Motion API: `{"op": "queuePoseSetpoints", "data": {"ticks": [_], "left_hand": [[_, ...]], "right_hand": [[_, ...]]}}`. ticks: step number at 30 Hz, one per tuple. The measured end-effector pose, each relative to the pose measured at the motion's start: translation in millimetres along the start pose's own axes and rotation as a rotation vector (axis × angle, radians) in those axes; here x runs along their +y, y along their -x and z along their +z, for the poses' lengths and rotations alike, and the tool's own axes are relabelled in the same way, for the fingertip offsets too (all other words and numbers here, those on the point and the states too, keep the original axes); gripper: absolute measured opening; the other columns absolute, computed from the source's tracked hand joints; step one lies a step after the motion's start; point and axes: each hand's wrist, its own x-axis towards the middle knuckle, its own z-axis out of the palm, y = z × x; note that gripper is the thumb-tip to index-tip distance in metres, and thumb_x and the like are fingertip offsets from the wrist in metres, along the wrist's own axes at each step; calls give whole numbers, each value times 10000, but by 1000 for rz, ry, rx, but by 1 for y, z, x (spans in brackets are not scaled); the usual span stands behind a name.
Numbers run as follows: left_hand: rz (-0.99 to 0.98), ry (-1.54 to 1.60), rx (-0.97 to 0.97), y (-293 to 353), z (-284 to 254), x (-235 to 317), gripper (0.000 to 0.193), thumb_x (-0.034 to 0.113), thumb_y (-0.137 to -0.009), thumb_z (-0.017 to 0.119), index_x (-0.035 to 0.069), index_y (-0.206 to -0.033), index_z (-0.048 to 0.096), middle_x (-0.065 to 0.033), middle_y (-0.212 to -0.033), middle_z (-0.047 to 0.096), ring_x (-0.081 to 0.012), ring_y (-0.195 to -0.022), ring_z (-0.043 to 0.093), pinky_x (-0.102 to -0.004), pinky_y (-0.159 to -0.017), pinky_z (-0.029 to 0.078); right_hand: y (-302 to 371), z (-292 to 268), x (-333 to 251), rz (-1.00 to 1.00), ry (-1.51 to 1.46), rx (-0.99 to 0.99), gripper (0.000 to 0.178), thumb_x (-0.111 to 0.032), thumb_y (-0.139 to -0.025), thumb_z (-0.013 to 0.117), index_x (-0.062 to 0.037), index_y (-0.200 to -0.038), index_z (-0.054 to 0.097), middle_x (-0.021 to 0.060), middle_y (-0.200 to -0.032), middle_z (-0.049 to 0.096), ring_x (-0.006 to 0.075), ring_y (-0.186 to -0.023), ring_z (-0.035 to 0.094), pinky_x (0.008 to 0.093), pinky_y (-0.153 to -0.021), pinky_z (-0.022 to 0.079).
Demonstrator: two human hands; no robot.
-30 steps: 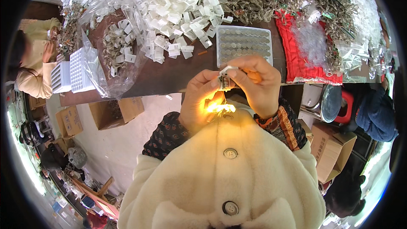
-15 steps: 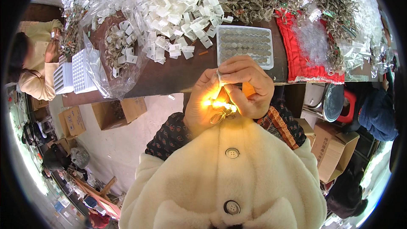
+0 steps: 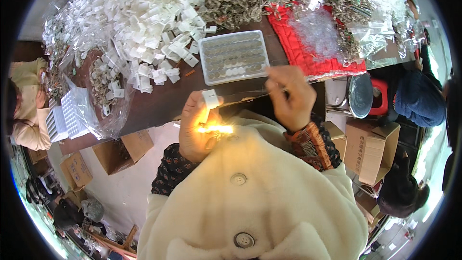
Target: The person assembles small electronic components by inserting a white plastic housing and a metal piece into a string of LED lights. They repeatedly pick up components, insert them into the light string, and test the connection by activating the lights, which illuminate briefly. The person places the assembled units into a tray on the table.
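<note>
My left hand (image 3: 193,127) is closed around a small white plastic battery case (image 3: 210,98) that stands up past the fingertips. Below it, against the palm, glows a bundle of warm yellow string lights (image 3: 215,129). My right hand (image 3: 291,97) is apart from the left, by the table edge just right of the tray. Its fingers are bent and smeared by motion, so whether they hold anything is unclear. A clear plastic tray (image 3: 263,43) with rows of round, coin-like button batteries lies on the table, with several pale empty-looking spots along its near row.
White plastic cases (image 3: 139,19) are heaped at the far left, with coiled wire light strings (image 3: 236,0) beside them. A red cloth (image 3: 284,33) carries a clear plastic tangle. White slotted trays (image 3: 74,110) stand left near a person (image 3: 31,110). Cardboard boxes (image 3: 368,151) sit below.
My hands have parted: the left keeps the lit string and case, the right has moved away toward the tray's right side. The whole view has shifted, putting the table's things further left.
</note>
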Motion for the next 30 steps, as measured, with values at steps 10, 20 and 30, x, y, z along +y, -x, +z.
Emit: {"op": "queuePoseSetpoints", "data": {"ticks": [10, 20, 30], "left_hand": [[-24, 82, -18, -6, -1, -5, 127, 157, -994, 594, 68, -1085, 597, -150, -1032, 712, -43, -483, 422, -185, -425, 358], [-41, 37, 10, -8, 2, -4, 116, 150, -988, 606, 54, -1052, 591, -118, -984, 711, -36, -500, 403, -186, -445, 344], [-2, -57, -83, -9, -1, -5, 142, 184, -996, 596, 81, -1084, 557, -105, -972, 691, -38, -495, 416, -192, -421, 361]], "right_hand": [[-17, -42, 88, 149, 474, 162, 120, -51, -874, 697, -75, -989, 725, 138, -898, 672, 304, -769, 671, 367, -677, 537], [-8, -43, 84, 479, 155, 286, 73, -36, -948, 619, -29, -1016, 645, 106, -866, 680, 178, -712, 674, 311, -654, 543], [-20, -42, 66, 441, -129, 264, 169, 37, -924, 638, 28, -1090, 669, 77, -877, 701, 129, -803, 702, 242, -714, 556]]}}
